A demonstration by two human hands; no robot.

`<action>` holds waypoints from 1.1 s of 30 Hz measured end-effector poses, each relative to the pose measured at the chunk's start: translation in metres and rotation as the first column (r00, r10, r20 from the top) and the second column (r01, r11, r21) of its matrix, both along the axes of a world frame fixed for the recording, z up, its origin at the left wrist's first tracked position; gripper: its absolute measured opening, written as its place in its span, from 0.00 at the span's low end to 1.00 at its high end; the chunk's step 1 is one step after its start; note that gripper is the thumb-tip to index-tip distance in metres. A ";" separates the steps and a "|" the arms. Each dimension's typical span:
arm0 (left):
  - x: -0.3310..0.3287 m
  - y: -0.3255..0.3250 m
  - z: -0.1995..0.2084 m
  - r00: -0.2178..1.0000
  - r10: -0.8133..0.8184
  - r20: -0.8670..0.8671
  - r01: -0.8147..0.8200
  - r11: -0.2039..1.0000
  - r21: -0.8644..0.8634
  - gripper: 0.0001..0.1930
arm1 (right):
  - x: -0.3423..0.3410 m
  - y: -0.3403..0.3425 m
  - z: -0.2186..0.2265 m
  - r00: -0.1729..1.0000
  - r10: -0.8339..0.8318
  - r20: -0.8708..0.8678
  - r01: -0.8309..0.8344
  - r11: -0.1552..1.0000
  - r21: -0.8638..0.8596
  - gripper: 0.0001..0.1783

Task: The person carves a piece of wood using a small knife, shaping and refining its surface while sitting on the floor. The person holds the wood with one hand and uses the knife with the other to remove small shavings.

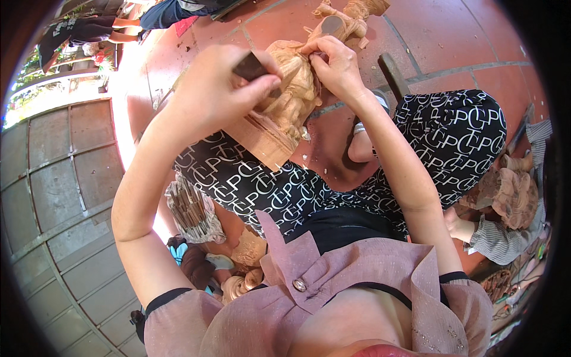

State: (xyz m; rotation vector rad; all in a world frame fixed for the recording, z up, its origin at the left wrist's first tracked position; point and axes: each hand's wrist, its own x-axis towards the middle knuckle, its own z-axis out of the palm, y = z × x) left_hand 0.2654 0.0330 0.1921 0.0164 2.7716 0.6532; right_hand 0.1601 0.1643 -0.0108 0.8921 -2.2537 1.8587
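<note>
A light-brown wood carving [297, 89] with a figure in deep folds rests slanted over my left thigh, its flat base [262, 143] toward me. My left hand [223, 89] is above the carving's left side, slightly blurred, its thumb and fingers closed on a dark flat piece [250, 66] that looks like folded sandpaper. At the carving's far right edge, my right hand [338, 68] has its fingers bent and pressed against the wood. Whether anything small sits between those fingertips is hidden. Pale wood chips [305, 134] lie by the base.
More carved wood [357, 18] is on the red tile floor beyond. A bundle of chisels [193, 208] stands left of my lap, with carved pieces [241, 285] nearby. A wooden bar [392, 77] rises near my right knee. Another person's striped sleeve [499, 238] and a reddish carving [514, 193] are at right.
</note>
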 end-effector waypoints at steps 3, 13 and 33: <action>0.005 0.007 -0.005 1.000 -0.020 0.024 0.023 0.995 -0.094 0.09 | -0.001 0.002 -0.002 1.000 -0.008 0.021 0.007 1.000 0.009 0.06; 0.015 0.011 -0.017 0.987 -0.118 -0.112 0.091 0.971 -0.222 0.07 | 0.000 0.000 -0.004 1.000 -0.011 0.018 0.011 1.000 0.001 0.06; -0.004 0.004 -0.019 0.994 0.004 -0.112 -0.010 0.998 -0.056 0.09 | 0.000 -0.002 -0.005 1.000 0.006 0.021 -0.005 0.999 -0.049 0.07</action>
